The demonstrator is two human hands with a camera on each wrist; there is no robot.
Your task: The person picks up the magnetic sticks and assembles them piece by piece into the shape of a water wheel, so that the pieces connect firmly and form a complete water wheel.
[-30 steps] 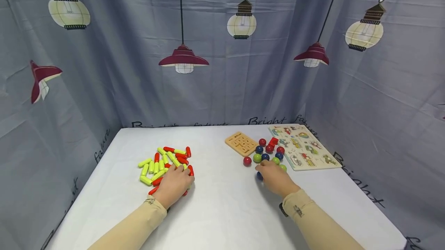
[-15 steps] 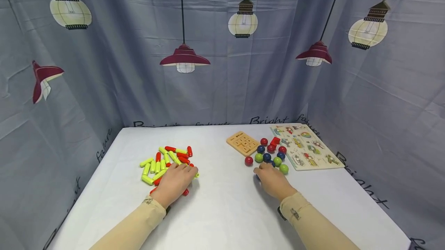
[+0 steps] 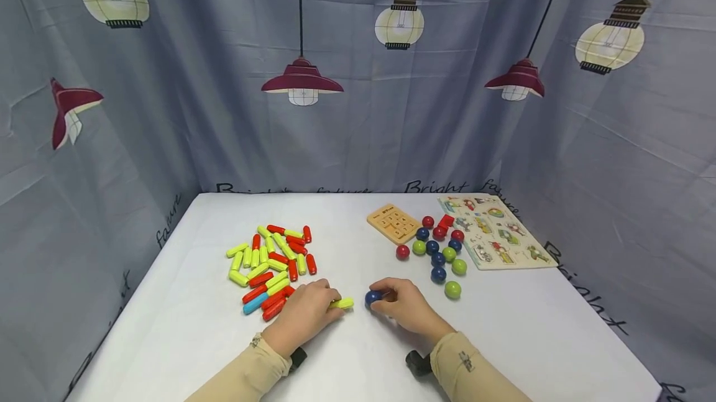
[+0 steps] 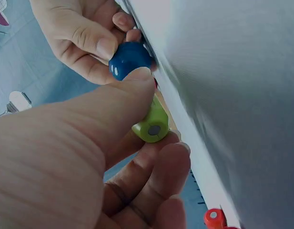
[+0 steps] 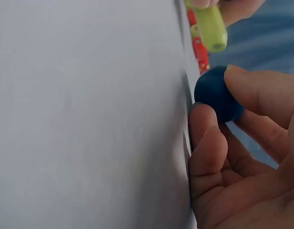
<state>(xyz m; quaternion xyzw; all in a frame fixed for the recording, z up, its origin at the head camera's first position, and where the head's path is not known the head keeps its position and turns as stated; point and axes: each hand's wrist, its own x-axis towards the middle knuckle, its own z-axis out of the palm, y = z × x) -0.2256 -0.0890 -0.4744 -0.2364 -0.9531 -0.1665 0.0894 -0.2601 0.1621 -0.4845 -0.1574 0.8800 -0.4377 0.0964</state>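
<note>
My left hand [image 3: 306, 313] pinches a yellow-green magnetic rod [image 3: 344, 303] between thumb and fingers; one end sticks out to the right. In the left wrist view a grey disc shows in the end of that rod [image 4: 155, 128]. Facing it across a short gap, my right hand [image 3: 410, 310] holds a dark blue ball [image 3: 373, 298] by the fingertips. The right wrist view has this ball [image 5: 217, 95] low beside the white tabletop, the thumb [image 5: 254, 90] on one side. Part of the rod is hidden by the left fingers.
A loose pile of red and yellow-green rods [image 3: 260, 269], with one light blue rod [image 3: 256, 304], lies at the left. Red, blue and green balls [image 3: 439, 259] spread at the right, near a wooden number board [image 3: 393, 223] and a picture board [image 3: 496, 232].
My left hand has come right from the pile with the yellow-green rod. My right hand has moved left from the balls with the blue ball. Both now meet mid-table.
</note>
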